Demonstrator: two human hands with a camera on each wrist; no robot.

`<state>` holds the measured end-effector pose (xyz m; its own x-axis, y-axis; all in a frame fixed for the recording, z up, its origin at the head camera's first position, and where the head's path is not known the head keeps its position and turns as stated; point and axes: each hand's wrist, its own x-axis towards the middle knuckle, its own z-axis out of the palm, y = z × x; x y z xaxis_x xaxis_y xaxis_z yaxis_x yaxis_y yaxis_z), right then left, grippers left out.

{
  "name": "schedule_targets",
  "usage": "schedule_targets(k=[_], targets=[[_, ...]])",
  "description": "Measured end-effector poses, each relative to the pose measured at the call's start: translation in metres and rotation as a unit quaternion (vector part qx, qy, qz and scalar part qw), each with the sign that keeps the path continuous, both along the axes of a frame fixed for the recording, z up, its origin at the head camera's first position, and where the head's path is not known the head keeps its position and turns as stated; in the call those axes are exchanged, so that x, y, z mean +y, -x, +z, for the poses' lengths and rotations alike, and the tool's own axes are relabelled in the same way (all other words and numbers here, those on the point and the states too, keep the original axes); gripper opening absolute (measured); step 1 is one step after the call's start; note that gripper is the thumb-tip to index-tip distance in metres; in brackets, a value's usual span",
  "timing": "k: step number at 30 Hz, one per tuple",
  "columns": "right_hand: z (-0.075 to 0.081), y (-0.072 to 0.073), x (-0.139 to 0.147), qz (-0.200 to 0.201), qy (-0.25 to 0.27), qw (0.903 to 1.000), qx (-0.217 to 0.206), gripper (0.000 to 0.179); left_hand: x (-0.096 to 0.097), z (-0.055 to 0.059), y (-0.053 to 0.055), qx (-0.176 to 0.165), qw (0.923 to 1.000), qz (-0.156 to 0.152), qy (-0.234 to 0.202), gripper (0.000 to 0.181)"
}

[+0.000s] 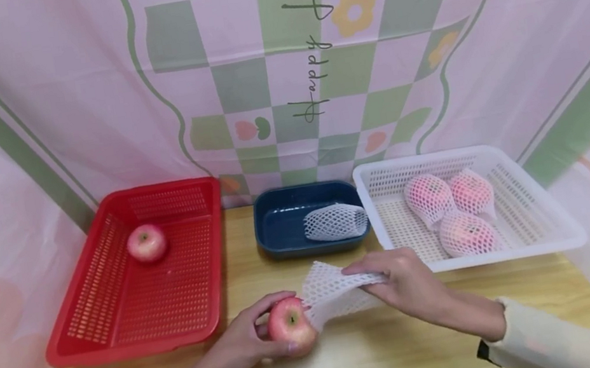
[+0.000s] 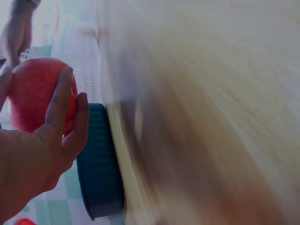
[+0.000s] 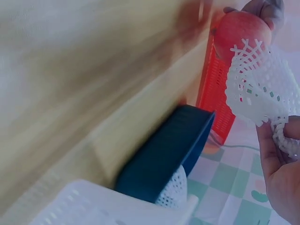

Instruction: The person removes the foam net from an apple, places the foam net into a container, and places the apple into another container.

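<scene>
An apple (image 1: 290, 325), red and yellow with its stem facing up, is gripped by my left hand (image 1: 244, 341), its fingers curled round the side. My right hand (image 1: 411, 286) pinches the far end of a white foam fruit net (image 1: 331, 294). The net's open end meets the right side of the apple in the head view. In the right wrist view the net (image 3: 258, 89) spreads against the lower part of the apple (image 3: 240, 33). The left wrist view has the apple (image 2: 37, 93) between thumb and fingers.
On the left stands a red basket (image 1: 212, 248) with one bare apple (image 1: 146, 243). A dark blue tray (image 1: 283, 252) behind the hands holds another foam net (image 1: 334, 223). The white basket (image 1: 547, 240) at right holds netted apples (image 1: 468, 234). A patterned curtain (image 1: 238, 83) hangs behind.
</scene>
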<state>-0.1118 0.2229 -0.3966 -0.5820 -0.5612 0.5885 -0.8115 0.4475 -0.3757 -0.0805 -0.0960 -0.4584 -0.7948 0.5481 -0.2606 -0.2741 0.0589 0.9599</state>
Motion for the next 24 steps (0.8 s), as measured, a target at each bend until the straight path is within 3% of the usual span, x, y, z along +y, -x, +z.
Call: schedule_targets(k=[7, 12, 16, 24], targets=[[0.017, 0.011, 0.0, 0.006, -0.011, 0.9999, 0.005, 0.038, -0.003, 0.011, -0.006, 0.021, 0.9998, -0.004, -0.001, 0.076], [0.03, 0.023, 0.002, 0.01, -0.026, 0.9993, 0.023, 0.037, -0.006, 0.023, -0.01, 0.049, 0.9985, 0.0, 0.026, 0.076], [0.039, 0.033, 0.002, 0.005, -0.045, 0.9983, 0.038, 0.035, -0.01, 0.031, -0.013, 0.051, 0.9978, 0.007, 0.043, 0.076], [0.062, 0.053, 0.001, -0.017, -0.057, 0.9977, 0.032, 0.032, -0.018, 0.046, -0.015, 0.077, 0.9945, 0.008, 0.07, 0.077]])
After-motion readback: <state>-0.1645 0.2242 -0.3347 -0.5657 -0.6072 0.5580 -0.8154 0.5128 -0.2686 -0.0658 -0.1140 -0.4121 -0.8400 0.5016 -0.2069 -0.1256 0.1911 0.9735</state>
